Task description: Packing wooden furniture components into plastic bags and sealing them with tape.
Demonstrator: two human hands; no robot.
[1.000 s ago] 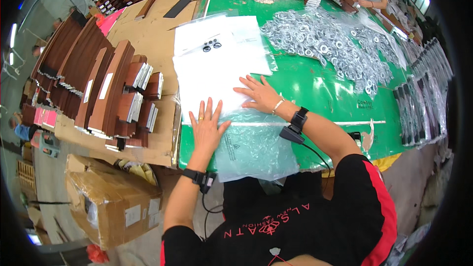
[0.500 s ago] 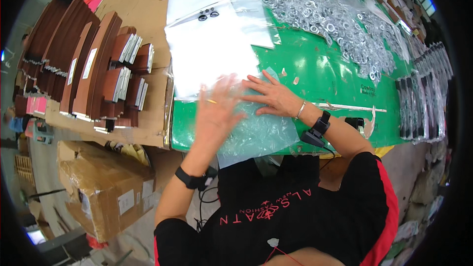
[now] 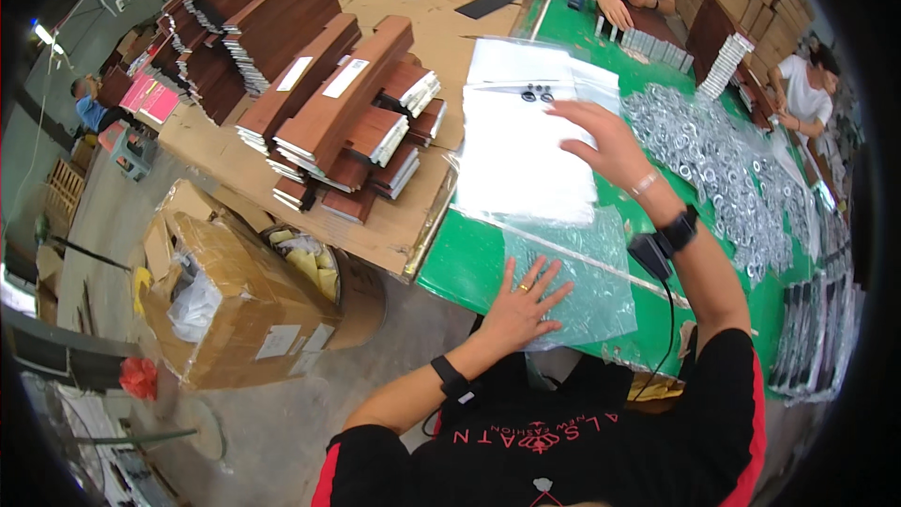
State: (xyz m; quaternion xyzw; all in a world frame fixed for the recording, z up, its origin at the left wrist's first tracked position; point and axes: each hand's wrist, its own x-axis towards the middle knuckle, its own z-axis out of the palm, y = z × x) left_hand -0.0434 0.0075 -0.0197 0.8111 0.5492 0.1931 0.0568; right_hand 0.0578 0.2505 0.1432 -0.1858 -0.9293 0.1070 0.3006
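My left hand (image 3: 527, 305) lies spread on a clear plastic bag (image 3: 601, 286) at the near edge of the green table, holding nothing. Above the right side of a stack of white sheets or bags (image 3: 521, 169), my right hand (image 3: 608, 143) hovers with its fingers apart and curved. Several small black pieces (image 3: 537, 93), some of them ring-shaped, rest on the stack just beyond those fingertips. Whether the right fingertips touch the stack, I cannot tell.
A large heap of bagged metal rings (image 3: 704, 150) covers the table's right side. Bundled dark brown slats (image 3: 328, 113) stand on cardboard at left. An open carton (image 3: 244, 291) sits on the floor. Co-workers are at the far side; one co-worker's hand (image 3: 615, 11) shows.
The view has swung left. My right hand has gone from the clear bag up toward the black pieces. My left hand, blurred before, now lies flat on the clear bag.
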